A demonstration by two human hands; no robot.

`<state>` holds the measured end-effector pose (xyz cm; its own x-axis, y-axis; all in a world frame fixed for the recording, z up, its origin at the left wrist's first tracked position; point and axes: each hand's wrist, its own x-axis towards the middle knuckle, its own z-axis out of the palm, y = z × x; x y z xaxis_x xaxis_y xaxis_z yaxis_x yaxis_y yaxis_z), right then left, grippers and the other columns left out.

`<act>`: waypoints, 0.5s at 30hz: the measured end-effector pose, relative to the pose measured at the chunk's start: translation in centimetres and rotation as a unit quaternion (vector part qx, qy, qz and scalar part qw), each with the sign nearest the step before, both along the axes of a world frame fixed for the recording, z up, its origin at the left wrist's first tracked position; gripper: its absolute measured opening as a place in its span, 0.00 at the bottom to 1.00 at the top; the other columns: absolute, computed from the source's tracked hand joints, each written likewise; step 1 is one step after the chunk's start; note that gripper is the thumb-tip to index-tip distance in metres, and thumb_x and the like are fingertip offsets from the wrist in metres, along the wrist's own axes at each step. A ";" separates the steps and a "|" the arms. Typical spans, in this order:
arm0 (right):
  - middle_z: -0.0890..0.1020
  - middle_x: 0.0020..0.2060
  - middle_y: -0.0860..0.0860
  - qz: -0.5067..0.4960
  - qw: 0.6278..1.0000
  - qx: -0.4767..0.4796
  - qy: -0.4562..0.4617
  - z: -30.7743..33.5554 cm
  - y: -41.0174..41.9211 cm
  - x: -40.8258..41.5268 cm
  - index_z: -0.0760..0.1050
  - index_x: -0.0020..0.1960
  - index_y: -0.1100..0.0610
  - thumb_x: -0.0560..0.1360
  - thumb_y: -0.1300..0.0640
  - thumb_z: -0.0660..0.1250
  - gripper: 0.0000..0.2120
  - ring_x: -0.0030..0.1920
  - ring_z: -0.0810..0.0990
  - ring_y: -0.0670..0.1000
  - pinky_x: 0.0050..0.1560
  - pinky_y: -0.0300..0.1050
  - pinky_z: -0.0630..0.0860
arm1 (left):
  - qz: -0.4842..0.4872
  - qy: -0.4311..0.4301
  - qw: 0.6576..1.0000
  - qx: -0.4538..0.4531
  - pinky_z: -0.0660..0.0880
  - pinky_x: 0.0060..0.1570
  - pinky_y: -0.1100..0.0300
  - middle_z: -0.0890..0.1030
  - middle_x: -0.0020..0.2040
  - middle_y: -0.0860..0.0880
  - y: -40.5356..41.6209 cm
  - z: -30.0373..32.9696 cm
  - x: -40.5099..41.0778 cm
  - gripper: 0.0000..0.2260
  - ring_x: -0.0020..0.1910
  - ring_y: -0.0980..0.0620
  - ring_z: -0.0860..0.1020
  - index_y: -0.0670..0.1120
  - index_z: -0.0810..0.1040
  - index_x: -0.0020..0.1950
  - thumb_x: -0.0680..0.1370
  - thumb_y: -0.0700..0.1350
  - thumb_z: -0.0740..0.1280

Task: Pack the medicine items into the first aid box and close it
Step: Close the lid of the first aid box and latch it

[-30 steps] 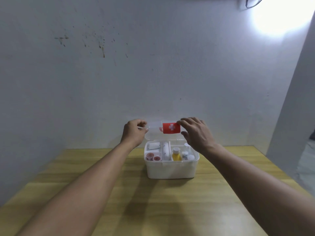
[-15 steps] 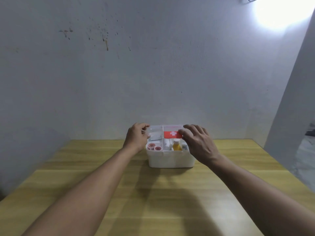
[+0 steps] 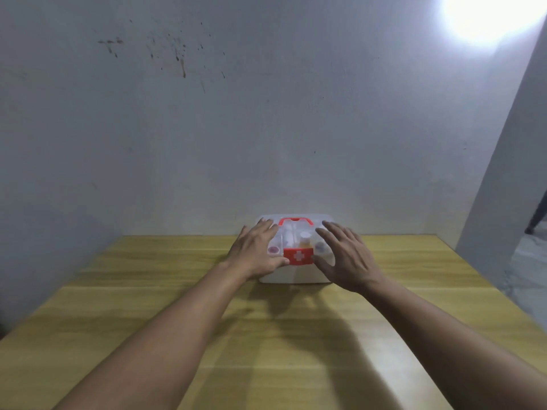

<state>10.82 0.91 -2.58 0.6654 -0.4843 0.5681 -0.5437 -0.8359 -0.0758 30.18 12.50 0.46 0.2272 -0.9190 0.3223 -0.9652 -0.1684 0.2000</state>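
A white first aid box (image 3: 296, 275) stands at the far middle of the wooden table. Its clear lid (image 3: 296, 232) lies down over the box, with a red handle (image 3: 295, 221) on top and a red latch with a white cross (image 3: 298, 256) at the front edge. Medicine items show dimly through the lid. My left hand (image 3: 254, 253) rests flat on the lid's left side, fingers spread, thumb beside the latch. My right hand (image 3: 346, 257) lies flat over the lid's right side, fingers spread.
The wooden table (image 3: 148, 321) runs up to a grey wall (image 3: 266, 113) just behind the box. A white wall panel (image 3: 509, 187) stands at the right, with tiled floor beyond the table's right edge. A bright lamp glares at the top right.
The lid has swung down from upright onto the box. Both hands went from pinching its raised edge to lying flat on top of it.
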 end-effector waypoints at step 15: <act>0.74 0.68 0.56 -0.013 1.000 0.005 -0.001 -1.1 -0.8 0.6 0.72 0.69 0.55 0.70 0.38 0.70 0.33 0.70 0.70 0.57 0.58 0.55 0.77 | 0.014 -0.043 0.995 -0.091 0.58 0.74 0.57 0.66 0.76 0.47 -1.4 -3.1 -0.4 0.40 0.77 0.50 0.60 0.44 0.63 0.75 0.70 0.60 0.72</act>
<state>11.44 0.09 -3.65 0.6517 -0.5072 0.5639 -0.5651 -0.8206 -0.0851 29.79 11.06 -2.68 0.2157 -0.8370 0.5029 -0.9757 -0.1638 0.1458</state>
